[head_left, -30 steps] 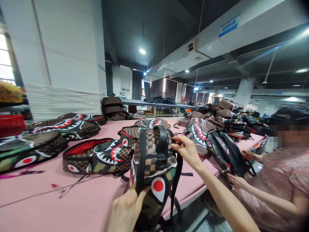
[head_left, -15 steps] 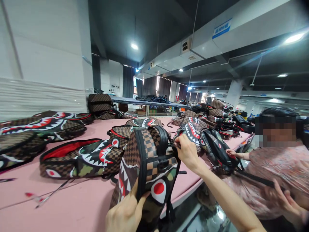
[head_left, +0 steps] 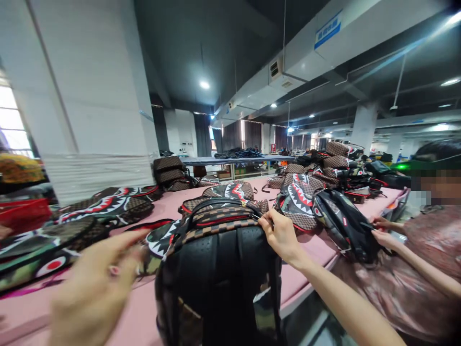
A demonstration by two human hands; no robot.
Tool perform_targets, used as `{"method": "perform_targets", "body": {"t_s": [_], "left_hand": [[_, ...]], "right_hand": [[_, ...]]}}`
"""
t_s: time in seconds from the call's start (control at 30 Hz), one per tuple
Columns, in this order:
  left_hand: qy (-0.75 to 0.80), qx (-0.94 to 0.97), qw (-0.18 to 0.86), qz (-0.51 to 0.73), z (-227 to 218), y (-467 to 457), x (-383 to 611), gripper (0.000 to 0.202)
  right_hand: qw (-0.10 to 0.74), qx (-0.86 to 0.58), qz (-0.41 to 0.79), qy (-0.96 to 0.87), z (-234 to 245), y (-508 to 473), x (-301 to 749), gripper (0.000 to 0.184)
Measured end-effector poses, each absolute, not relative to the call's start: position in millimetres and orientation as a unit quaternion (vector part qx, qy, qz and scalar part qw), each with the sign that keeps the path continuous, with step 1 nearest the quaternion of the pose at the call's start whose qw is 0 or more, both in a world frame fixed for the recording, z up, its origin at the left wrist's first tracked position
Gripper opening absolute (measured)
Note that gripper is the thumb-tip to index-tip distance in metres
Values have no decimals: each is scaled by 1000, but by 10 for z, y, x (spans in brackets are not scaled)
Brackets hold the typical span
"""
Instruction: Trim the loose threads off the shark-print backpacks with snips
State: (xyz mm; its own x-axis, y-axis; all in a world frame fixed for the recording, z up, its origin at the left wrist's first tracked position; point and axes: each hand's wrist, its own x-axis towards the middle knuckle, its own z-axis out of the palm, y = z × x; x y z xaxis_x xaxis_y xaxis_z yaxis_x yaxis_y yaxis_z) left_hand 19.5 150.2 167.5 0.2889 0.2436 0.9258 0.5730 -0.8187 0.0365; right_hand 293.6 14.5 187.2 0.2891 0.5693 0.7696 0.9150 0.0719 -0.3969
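A backpack (head_left: 219, 283) stands upright in front of me, its black padded back and straps facing me. Brown checks and a red-lined zipper run along its top. My right hand (head_left: 283, 238) pinches the top right edge by the zipper, where a thin shiny piece shows at the fingertips. Off the backpack's left side, my left hand (head_left: 97, 283) hangs blurred in the air, fingers stretched out, with nothing visible in it. Behind it, another shark-mouth backpack (head_left: 162, 240) is partly hidden.
More patterned backpacks lie on the pink table (head_left: 140, 312), among them a camouflage one (head_left: 54, 266) at left and a shark-mouth one (head_left: 297, 199) behind. At right, a co-worker (head_left: 414, 259) handles a black-backed backpack (head_left: 347, 226). A red crate (head_left: 25, 216) stands far left.
The backpack has turned from its side to show its black back. My left hand has let go of it and moved left. My right hand stays at its top edge.
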Motion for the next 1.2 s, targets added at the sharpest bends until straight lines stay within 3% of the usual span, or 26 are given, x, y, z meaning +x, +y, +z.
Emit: {"method": "perform_targets", "body": {"t_s": [0.1, 0.2, 0.47, 0.73, 0.83, 0.9, 1.07, 1.2], "left_hand": [[-130, -832, 274, -464, 1839, 1010, 762, 36], [-155, -820, 325, -446, 1840, 816, 1182, 34], [-137, -843, 311, -417, 1784, 845, 1287, 34], [-200, -838, 315, -398, 1794, 842, 1347, 47], [-186, -856, 279, -394, 1856, 792, 1319, 41], [-179, -861, 248, -406, 1870, 828, 1232, 40], [-181, -864, 208, -422, 1798, 1120, 888, 43], [-192, -867, 206, -411, 1728, 1282, 642, 40]], "right_hand": [[482, -637, -168, -578, 1883, 123, 2905, 17], [455, -651, -168, -583, 1919, 67, 2966, 16], [257, -731, -244, -583, 2134, -13, 2981, 3], [249, -758, -228, -558, 2117, 57, 3023, 5], [234, -758, -244, -557, 2185, 156, 3052, 7], [275, -718, -188, -611, 2208, 191, 3126, 12], [481, -500, -44, -719, 1915, 48, 3341, 25], [532, -432, -42, -727, 1540, -29, 3216, 30]]}}
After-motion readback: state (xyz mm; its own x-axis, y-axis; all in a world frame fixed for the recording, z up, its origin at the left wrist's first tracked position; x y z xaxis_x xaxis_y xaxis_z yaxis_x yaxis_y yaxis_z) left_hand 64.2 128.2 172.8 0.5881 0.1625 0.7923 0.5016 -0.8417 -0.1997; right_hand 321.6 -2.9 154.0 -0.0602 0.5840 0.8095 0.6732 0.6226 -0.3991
